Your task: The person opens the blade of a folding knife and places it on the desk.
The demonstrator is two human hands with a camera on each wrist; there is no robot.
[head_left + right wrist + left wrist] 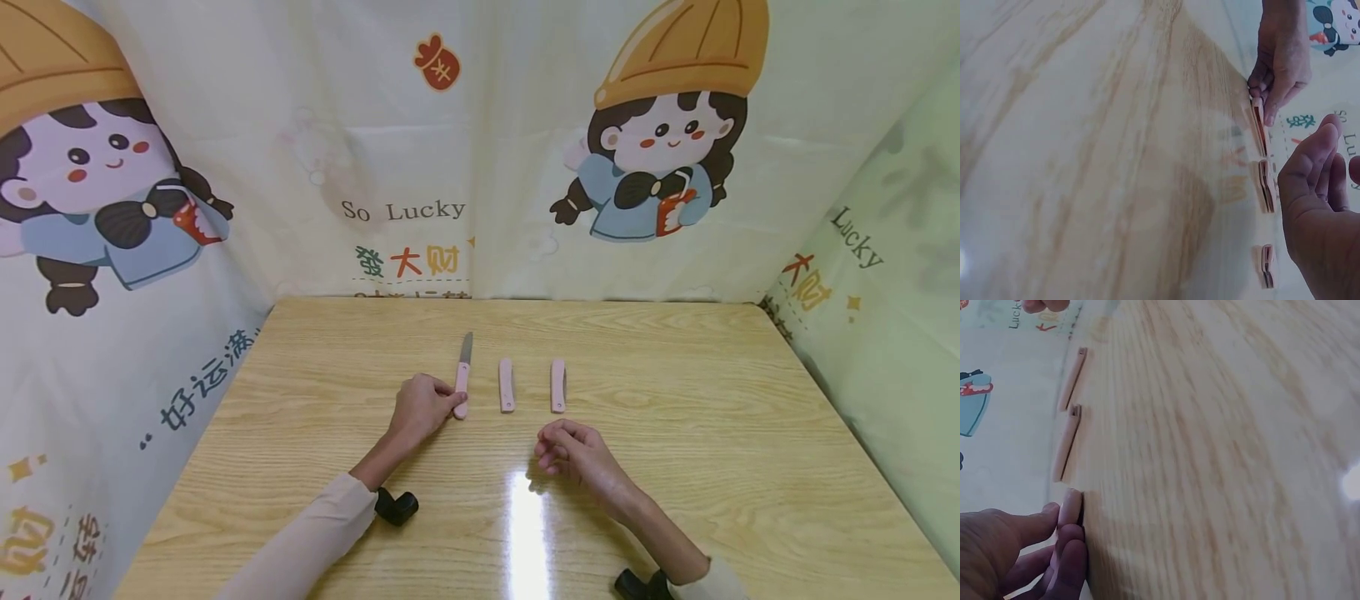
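A folding knife (463,375) with a pink handle lies unfolded on the table, its grey blade pointing to the back. My left hand (422,408) pinches the near end of its handle between thumb and fingers, also seen in the left wrist view, where the fingers cover part of the handle (1070,506). To its right are a second pink folding knife (507,386) and a third one (558,386), both folded and roughly parallel to it. My right hand (581,458) hovers in front of the third knife, fingers loosely curled and holding nothing.
The wooden table (675,400) is bordered at the back and sides by a printed curtain (517,167) with cartoon figures. Bright glare (528,533) shows on the tabletop near the front. Black wrist devices (396,506) sit by both sleeves.
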